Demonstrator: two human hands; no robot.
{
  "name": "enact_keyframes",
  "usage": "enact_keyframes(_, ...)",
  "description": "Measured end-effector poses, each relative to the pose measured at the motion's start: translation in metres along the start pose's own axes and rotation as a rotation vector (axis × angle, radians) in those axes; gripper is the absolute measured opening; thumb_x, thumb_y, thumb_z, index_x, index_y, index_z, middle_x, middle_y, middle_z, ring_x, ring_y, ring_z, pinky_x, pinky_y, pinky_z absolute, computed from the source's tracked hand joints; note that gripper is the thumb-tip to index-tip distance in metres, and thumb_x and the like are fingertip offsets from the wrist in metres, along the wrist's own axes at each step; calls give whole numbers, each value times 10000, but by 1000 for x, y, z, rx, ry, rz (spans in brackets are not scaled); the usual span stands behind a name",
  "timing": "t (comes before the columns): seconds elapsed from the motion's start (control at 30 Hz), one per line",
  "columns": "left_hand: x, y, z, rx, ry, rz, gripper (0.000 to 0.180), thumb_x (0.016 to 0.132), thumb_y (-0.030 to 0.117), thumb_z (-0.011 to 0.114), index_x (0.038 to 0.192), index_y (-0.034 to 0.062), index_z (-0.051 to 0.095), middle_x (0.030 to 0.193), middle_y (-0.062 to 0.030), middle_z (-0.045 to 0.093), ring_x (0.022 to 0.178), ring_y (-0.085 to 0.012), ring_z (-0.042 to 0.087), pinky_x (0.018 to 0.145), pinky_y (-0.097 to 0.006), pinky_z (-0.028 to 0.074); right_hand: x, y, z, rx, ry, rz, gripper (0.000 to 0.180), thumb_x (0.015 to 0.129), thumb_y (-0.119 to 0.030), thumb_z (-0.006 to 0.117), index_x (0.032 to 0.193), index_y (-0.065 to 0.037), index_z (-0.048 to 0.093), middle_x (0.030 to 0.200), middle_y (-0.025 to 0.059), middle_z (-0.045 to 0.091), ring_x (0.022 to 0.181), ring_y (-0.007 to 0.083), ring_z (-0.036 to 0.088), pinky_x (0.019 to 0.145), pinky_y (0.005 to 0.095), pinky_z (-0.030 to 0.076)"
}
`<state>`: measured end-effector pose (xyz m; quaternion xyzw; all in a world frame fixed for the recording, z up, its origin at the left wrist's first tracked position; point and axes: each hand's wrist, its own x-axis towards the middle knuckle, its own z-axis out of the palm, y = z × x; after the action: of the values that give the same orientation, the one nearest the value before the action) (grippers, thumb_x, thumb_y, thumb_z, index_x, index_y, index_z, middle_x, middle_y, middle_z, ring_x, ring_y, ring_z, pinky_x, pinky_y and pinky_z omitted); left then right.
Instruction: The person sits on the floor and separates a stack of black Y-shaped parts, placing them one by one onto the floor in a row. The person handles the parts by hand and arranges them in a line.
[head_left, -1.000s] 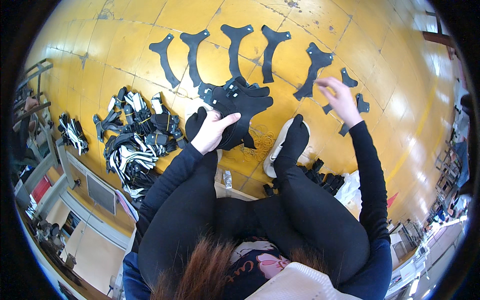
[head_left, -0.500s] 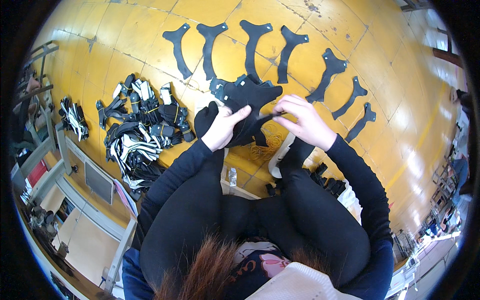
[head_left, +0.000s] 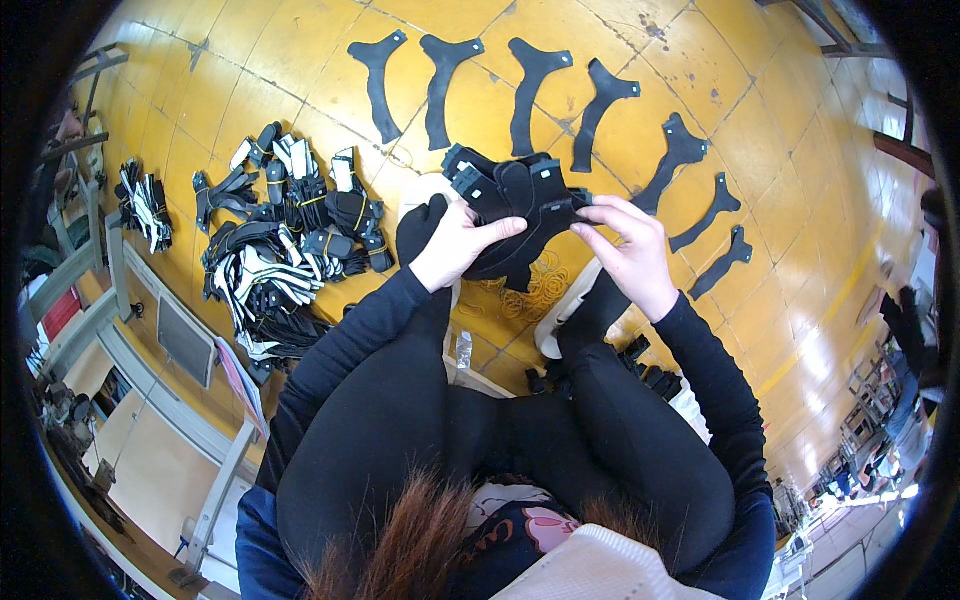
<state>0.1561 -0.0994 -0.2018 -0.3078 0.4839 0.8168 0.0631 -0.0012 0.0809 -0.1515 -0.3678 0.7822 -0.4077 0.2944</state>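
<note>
A stack of black, branched fabric pieces (head_left: pixel 515 230) with small pale labels on their ends is held above my knees. My left hand (head_left: pixel 455 248) grips the stack from its near left side, thumb lying on top. The fingertips of my right hand (head_left: pixel 632 250) pinch the right end of the uppermost piece, which spreads between both hands. Farther away, several separate black Y-shaped fabric pieces (head_left: pixel 530 100) lie on the floor in a curved row. My hand and the upper layers hide the underside of the stack.
Bundles of black and white fabric pieces (head_left: pixel 290 240), some tied with yellow bands, are heaped on the floor at left. A tangle of yellow bands (head_left: pixel 540 290) lies below the stack. A grey metal frame (head_left: pixel 170 370) stands at far left. More black pieces (head_left: pixel 655 378) lie beside my right leg.
My right hand has moved right and slightly outward with the pinched fabric end. The upper piece is now spread flatter, showing its label. The floor items shift slightly in view.
</note>
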Motion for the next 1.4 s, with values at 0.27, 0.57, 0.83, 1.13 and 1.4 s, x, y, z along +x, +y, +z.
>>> enact_keyframes(0.27, -2, 16, 10, -390, 98, 17, 196, 857, 38, 660, 1036, -39, 642, 974, -95, 686, 834, -131, 653, 772, -248, 518, -6, -6, -2, 10, 28, -57, 130, 787, -55, 689, 909, -12, 672, 1012, 119, 644, 926, 267, 646, 802, 311, 510)
enact_keyframes(0.57, -1, 1, 2, -317, 52, 67, 274, 858, 3, 636, 1127, -33, 597, 1071, -80, 659, 953, -141, 622, 850, -285, 495, -11, -13, 10, 44, -42, -168, 148, 794, -35, 686, 940, -16, 664, 995, 111, 639, 902, 259, 642, 794, 314, 513)
enact_keyframes(0.83, -3, 9, 5, -593, 56, -32, 356, 923, 93, 567, 1262, 14, 493, 1209, -106, 595, 1058, -186, 600, 898, -336, 488, 1, -22, 15, 128, -17, -4, 137, 804, -71, 688, 906, 14, 653, 970, 113, 647, 901, 246, 645, 805, 292, 486)
enact_keyframes(1.13, -3, 14, 11, -392, 128, 35, 280, 899, 94, 615, 1152, -23, 583, 1095, -94, 651, 977, -154, 623, 871, -288, 484, 4, -5, -14, 77, 97, 68, 160, 803, -33, 673, 948, 32, 653, 1001, 106, 648, 902, 189, 626, 813, 285, 485)
enact_keyframes(1.4, -3, 10, 7, -337, 77, -11, 319, 905, 94, 598, 1207, 5, 545, 1177, -92, 619, 1063, -186, 594, 944, -326, 451, 14, 1, -34, 506, -32, 393, 259, 863, -17, 632, 1111, 53, 619, 1034, 59, 648, 924, 104, 603, 823, 237, 480)
